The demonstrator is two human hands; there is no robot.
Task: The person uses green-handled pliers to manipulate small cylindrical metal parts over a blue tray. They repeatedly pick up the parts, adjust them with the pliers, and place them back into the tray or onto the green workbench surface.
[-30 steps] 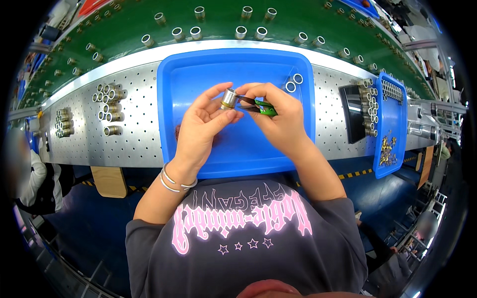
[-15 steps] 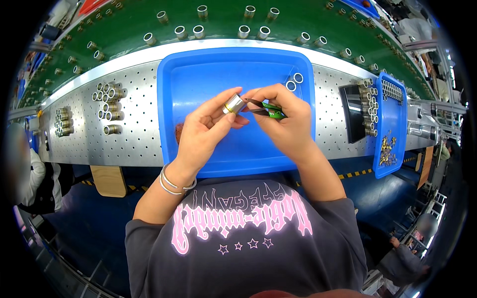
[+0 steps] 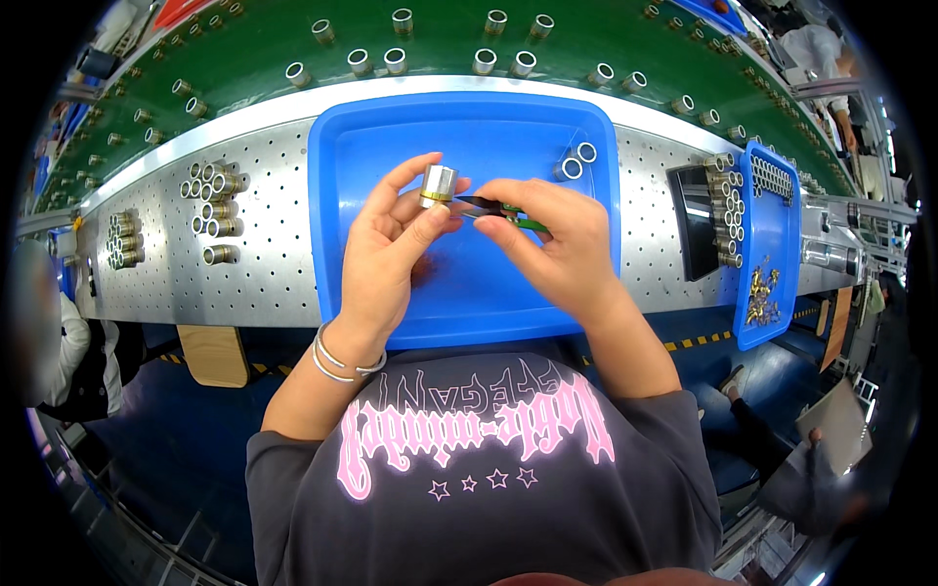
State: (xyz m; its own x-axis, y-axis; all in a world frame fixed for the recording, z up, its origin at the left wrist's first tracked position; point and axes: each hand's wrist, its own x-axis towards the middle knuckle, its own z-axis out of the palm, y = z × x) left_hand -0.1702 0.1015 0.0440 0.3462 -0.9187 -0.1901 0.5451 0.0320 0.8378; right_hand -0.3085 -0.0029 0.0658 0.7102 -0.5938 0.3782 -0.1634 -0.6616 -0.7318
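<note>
**Left hand [image 3: 386, 244] pinches a metal tube [image 3: 439, 183], right hand [image 3: 562, 244] grips green-handled cutters [image 3: 528, 224]**

The left thumb and fingers are closed around the tube, which stands almost upright with a yellowish band near its lower end. The right hand is wrapped around the handles of the cutters; their dark blades point left, slightly parted, with the tips just beside the tube. Whether they touch it, I cannot tell.

Both hands are above a blue tray [image 3: 459, 103]. Two loose rings [image 3: 568, 173] sit in its upper right corner, and a reddish-brown patch, too hidden to make out, shows beside the left hand. A silver bangle [image 3: 325, 356] circles the left wrist.

The tray rests on a steel bench [image 3: 274, 264] dotted with holes. To the left stand two groups of tubes [image 3: 221, 211]. To the right lie a dark flat panel [image 3: 696, 225], more tubes and a second tray [image 3: 750, 327] with small brass-coloured pieces [image 3: 763, 296]. Beyond the bench, more tubes stand spaced along a green surface [image 3: 440, 49].
</note>
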